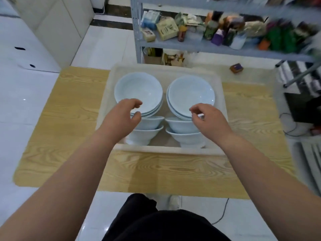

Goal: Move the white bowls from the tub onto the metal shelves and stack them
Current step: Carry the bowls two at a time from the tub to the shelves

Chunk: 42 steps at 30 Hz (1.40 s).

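A translucent plastic tub sits on a low wooden table. Inside it stand two stacks of white bowls, the left stack and the right stack, each several bowls high. My left hand hovers over the near rim of the left stack, fingers curled and apart, holding nothing. Over the near rim of the right stack is my right hand, likewise empty with loosely curled fingers. The grey metal shelves rise behind the table.
The shelf is crowded with boxes, bottles and packets. A small brown box lies on the table's far right. White cabinets stand at the left. Cables run over the tiled floor, and striped metal parts lie at the right.
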Each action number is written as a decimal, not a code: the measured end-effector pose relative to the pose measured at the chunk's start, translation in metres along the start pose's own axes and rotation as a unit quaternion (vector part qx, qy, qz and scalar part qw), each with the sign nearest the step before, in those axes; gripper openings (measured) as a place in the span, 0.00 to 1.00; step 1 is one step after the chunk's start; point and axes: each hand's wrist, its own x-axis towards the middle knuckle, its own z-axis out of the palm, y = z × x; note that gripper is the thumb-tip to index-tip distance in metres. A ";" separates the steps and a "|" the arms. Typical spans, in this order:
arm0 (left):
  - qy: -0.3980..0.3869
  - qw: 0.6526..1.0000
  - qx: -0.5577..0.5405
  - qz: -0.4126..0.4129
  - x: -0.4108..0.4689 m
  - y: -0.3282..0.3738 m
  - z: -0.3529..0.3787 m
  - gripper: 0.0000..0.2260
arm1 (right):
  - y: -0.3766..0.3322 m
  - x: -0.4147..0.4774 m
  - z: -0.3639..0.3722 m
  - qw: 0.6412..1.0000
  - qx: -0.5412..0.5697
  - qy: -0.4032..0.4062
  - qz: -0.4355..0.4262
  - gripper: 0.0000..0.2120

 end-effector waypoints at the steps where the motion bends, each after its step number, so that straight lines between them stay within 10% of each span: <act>1: -0.031 0.999 0.035 0.008 0.023 -0.006 0.004 0.16 | 0.002 0.019 0.004 0.999 -0.039 -0.012 0.012 0.11; 8: -0.275 0.914 0.299 -0.010 0.111 -0.035 0.039 0.25 | 0.011 0.090 0.053 0.936 -0.248 -0.211 0.137 0.27; 16: -0.348 0.856 0.374 0.082 0.123 -0.036 0.032 0.11 | 0.005 0.101 0.059 0.916 -0.297 -0.239 0.124 0.11; 33: -0.065 0.897 0.419 0.122 0.046 0.014 -0.024 0.16 | 0.019 0.040 0.020 0.977 -0.193 0.038 -0.078 0.07; 42: 0.119 0.909 0.398 -0.008 -0.119 0.058 -0.040 0.16 | -0.005 -0.006 -0.018 0.912 -0.143 0.115 -0.368 0.10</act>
